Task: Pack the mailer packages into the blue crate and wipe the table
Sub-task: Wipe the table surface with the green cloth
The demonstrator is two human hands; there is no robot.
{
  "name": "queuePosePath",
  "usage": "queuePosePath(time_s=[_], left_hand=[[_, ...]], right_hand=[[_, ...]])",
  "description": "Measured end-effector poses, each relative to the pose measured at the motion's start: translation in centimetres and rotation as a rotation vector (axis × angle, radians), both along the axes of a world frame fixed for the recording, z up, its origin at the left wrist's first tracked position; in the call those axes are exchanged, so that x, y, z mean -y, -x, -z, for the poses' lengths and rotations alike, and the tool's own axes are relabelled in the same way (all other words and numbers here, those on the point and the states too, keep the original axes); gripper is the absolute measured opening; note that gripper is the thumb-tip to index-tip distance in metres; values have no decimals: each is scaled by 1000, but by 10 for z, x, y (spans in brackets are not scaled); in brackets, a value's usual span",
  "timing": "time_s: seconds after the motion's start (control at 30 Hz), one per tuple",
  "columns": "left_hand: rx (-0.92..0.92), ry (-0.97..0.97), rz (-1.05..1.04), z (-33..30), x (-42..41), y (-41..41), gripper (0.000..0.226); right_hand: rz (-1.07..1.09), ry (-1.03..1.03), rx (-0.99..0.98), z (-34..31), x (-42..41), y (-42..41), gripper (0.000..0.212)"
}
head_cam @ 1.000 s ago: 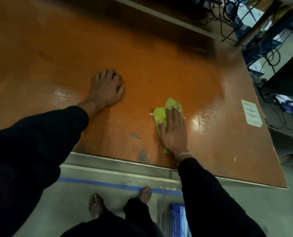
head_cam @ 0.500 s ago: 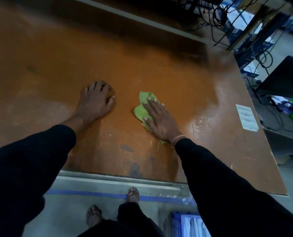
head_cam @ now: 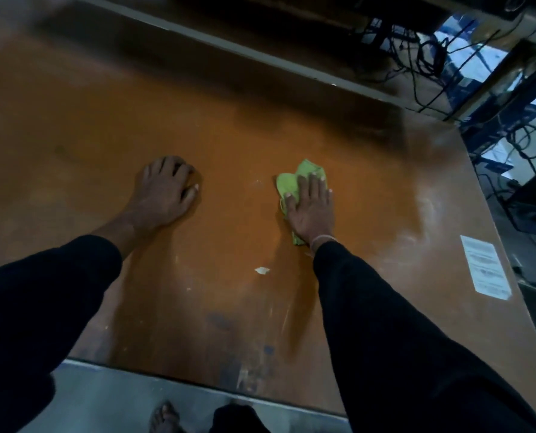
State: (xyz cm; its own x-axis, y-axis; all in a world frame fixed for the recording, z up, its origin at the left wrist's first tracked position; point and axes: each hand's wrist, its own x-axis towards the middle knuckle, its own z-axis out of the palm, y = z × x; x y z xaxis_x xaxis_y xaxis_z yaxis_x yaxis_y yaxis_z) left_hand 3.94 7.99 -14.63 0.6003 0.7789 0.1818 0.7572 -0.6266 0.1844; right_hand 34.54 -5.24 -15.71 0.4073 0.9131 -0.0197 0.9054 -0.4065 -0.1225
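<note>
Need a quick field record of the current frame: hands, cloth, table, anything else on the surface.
left hand: rests on the table, fingers loosely curled, holds nothing
right hand: flat, fingers straight, presses the green cloth
green cloth: crumpled, lies on the table under the right hand, sticks out past the fingertips
table: orange-brown top, scuffed and stained near the front edge
white scrap: on the table, nearer the front edge than the cloth
paper label: stuck flat near the right edge
mailer packages, blue crate: not in view

One table [head_cam: 73, 120], one green cloth [head_cam: 287, 184], one white label [head_cam: 485, 267] (stuck down), one paper scrap [head_cam: 262, 270].
</note>
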Motion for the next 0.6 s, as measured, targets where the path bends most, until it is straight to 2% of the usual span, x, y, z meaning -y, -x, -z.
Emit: queuePosePath(time_s=[0.13,0.17,0.2,0.3,0.33,0.47,0.5,0.53,0.6], left_hand=[[36,7,-50,3,0,-1,39],[37,10,-56,3,0,-1,38],[38,8,-59,3,0,0,38],[30,-3,-74,3,-3,0,43],[24,5,-82,3,-5,0,46],[26,27,-91,3,-8,-1,51],[28,27,-91,4,-9,-1,52],[28,29,-92,4,-9,-1,52],[29,35,-95,5,-10,-3,53]], right_hand=[[-488,-22,18,-3,-24,13,65],[-508,-18,24,-3,-33,5,66],[-433,-25,27,-2,-45,-5,67],[-18,23,4,-3,-79,-24,72],[6,42,-6,-2,-90,-21,73],[-385,5,3,-6,-116,-18,67],[-397,-5,12,-6,-121,-25,67],[-327,-20,24,-6,-128,-32,69],[-45,-5,16,-4,-139,-40,72]])
